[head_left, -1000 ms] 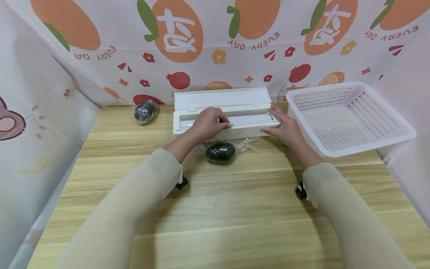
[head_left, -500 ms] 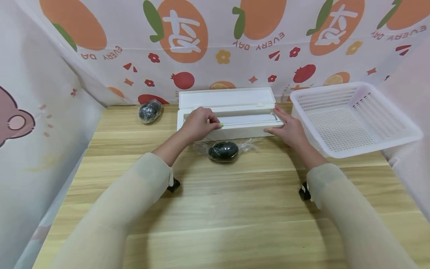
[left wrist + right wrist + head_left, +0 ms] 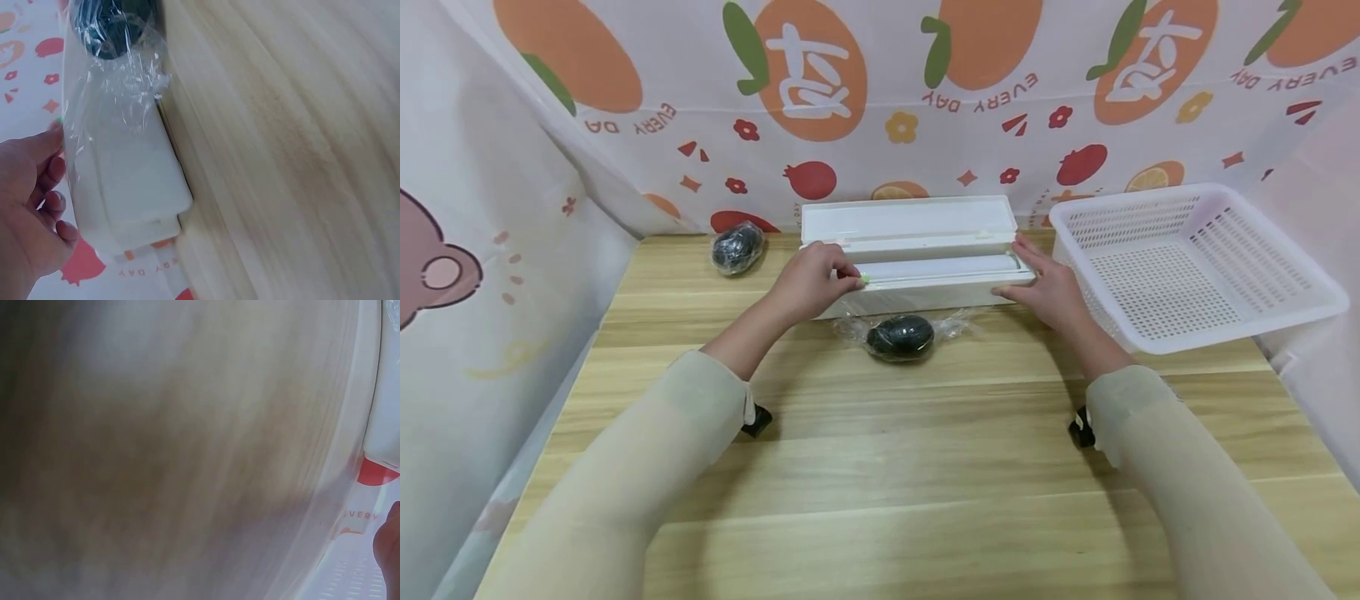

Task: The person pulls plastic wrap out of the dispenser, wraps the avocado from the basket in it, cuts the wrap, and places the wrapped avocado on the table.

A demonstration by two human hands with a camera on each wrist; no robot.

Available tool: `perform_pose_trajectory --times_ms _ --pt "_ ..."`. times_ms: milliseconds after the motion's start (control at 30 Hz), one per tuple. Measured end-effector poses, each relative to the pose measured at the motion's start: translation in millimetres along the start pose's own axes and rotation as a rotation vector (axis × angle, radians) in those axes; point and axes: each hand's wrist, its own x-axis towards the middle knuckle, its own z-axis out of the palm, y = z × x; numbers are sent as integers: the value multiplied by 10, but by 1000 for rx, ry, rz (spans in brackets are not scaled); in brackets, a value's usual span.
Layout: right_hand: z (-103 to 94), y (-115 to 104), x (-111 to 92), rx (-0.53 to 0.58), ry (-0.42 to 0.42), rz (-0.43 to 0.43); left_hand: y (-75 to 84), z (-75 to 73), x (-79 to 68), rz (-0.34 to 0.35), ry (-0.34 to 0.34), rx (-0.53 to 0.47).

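A white cling film box (image 3: 936, 295) lies along the back of the table, its lid (image 3: 910, 220) raised and a white roll (image 3: 943, 267) inside. My left hand (image 3: 814, 283) pinches a small green slide cutter (image 3: 865, 279) on the box's front rim, near its left end. At the right end, my right hand (image 3: 1049, 288) grips the box, thumb against the front and fingers over the end. Just before the box lies a dark green oval thing (image 3: 900, 337), avocado-like, under clear film spread to both sides. In the left wrist view, this film (image 3: 128, 81) hangs over the box front.
Another dark oval thing (image 3: 737, 248), wrapped in film, sits at the table's back left. To the right stands a white perforated basket (image 3: 1157, 343), close to my right hand. A fruit-printed curtain (image 3: 880, 108) hangs right behind the box.
My left hand has slid the green cutter leftward along the box rim, from about the middle to near the left end. The right hand keeps its hold. The head view has shifted slightly.
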Motion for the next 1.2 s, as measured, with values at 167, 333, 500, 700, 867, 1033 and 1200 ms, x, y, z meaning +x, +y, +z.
perform_pose_trajectory --times_ms 167,333,500,700,867,1033,1200 --pt "20 -18 5 -18 1 -6 -41 -42 -69 -25 -1 -8" --pt "27 -32 28 -20 -12 -1 -96 -102 -129 -45 -3 18" --pt "22 -10 37 -32 -4 5 -172 -180 -193 -64 -12 22" --pt "20 23 1 -30 -5 2 -323 -230 -277 -45 42 46" --pt "20 32 -15 -27 -1 5 -414 -247 -335 -30 78 24" --pt "12 9 0 -17 -4 -4 -481 -273 -416 -43 133 25" --pt "-2 1 7 -31 -27 23 -483 -279 -448 -48 148 30"
